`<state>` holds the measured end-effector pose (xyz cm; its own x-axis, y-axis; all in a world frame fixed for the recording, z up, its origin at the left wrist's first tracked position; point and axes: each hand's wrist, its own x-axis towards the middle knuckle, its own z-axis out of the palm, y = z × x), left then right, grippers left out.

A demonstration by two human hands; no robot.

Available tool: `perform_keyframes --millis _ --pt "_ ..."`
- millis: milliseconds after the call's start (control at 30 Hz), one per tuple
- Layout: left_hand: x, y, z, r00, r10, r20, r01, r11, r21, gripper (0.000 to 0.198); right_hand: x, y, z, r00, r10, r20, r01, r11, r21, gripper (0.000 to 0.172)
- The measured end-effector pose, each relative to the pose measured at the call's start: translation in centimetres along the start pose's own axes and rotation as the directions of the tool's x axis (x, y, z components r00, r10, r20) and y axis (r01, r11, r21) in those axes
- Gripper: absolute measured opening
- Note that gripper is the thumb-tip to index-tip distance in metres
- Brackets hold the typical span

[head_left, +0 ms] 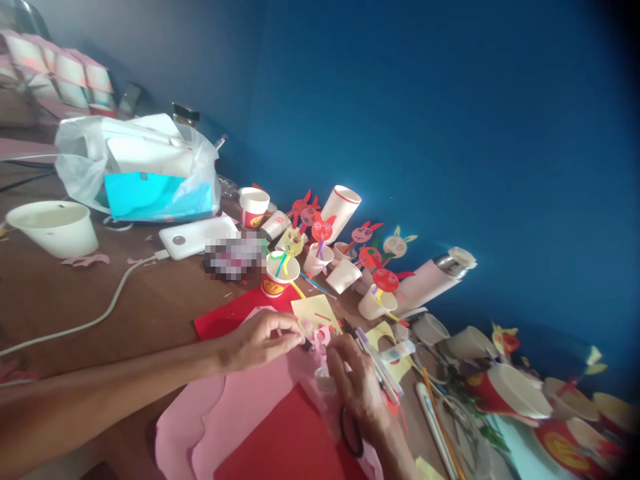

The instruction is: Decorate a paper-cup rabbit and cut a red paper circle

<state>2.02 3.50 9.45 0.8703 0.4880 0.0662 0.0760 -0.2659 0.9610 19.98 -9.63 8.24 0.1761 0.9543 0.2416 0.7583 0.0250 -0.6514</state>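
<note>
My left hand (270, 339) reaches in over pink paper, its thumb and fingertips pinched together. A tiny dark spot shows at those fingertips, too small to name. Between my hands is a small pink paper cut-out (321, 339) with a hole, near a yellow paper piece (316, 316). My right hand (354, 375) has its fingers curled in beside the cut-out; what they hold, if anything, is hidden. Just below its fingertips is a small clear container (325, 381). Black scissor handles (351, 432) lie under my right wrist. Red paper (293, 443) lies on the pink sheets (240, 407).
Behind my hands stand paper cups (281, 272) with paper animal faces (323, 229) on sticks. Pens (377, 363) and a thermos (433, 283) are to the right. Leftward are a white power bank (200, 237) with cable, a white cup (55, 229) and a plastic bag (83, 160).
</note>
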Motion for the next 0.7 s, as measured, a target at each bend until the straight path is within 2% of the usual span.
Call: perform_keyframes --millis 67,200,333,467,600,700 --pt "0.4 0.1 0.0 0.999 0.015 -0.029 -0.013 0.997 0.078 0.034 0.1 -0.3 -0.7 0.998 0.002 0.063 -0.002 1.0 -0.004 0.015" --pt "1.5 -0.6 0.3 0.994 -0.028 -0.106 0.052 0.971 0.233 0.033 0.3 -1.0 -1.4 0.99 0.002 0.138 0.005 0.999 -0.051 0.016" --pt "2.6 -1.1 0.9 0.988 0.052 -0.147 0.007 0.927 0.376 0.027 0.3 -1.2 -1.6 0.983 0.033 0.179 -0.027 0.999 -0.038 0.016" --pt "3.7 -0.6 1.5 0.988 0.004 -0.154 0.089 0.805 0.587 0.021 0.2 -0.8 -1.3 0.986 0.058 0.157 -0.069 0.995 0.066 0.018" --pt "4.8 -0.7 1.9 0.99 -0.041 -0.138 0.122 0.747 0.654 0.013 0.2 -0.9 -1.2 0.983 0.066 0.171 -0.094 0.982 0.161 0.02" --pt "5.7 -1.3 2.1 0.991 -0.055 -0.122 0.124 0.721 0.682 0.018 0.2 -1.3 -1.4 0.976 0.065 0.208 -0.105 0.976 0.19 0.019"
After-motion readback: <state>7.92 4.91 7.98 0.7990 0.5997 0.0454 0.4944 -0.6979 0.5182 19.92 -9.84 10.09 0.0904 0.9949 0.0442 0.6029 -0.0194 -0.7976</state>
